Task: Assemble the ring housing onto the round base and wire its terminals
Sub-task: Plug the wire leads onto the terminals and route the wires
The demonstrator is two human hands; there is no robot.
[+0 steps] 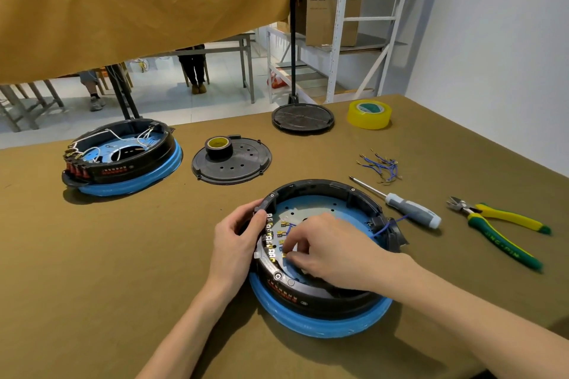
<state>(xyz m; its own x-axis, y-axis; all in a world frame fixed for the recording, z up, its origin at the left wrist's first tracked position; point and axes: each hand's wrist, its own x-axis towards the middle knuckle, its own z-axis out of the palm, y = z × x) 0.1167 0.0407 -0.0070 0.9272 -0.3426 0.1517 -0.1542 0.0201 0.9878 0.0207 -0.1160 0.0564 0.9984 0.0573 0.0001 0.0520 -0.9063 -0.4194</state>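
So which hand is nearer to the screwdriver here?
Right. The right hand works inside the ring housing, with the screwdriver lying on the table beyond the housing's right rim. The left hand grips the housing's left rim, farther away.

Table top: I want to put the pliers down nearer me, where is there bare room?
Bare cloth lies near the front edge, left of the left hand and the near housing, below the far housing. A smaller patch lies between the pliers and the right forearm. It is crowded around the screwdriver, the loose wires and the black plate.
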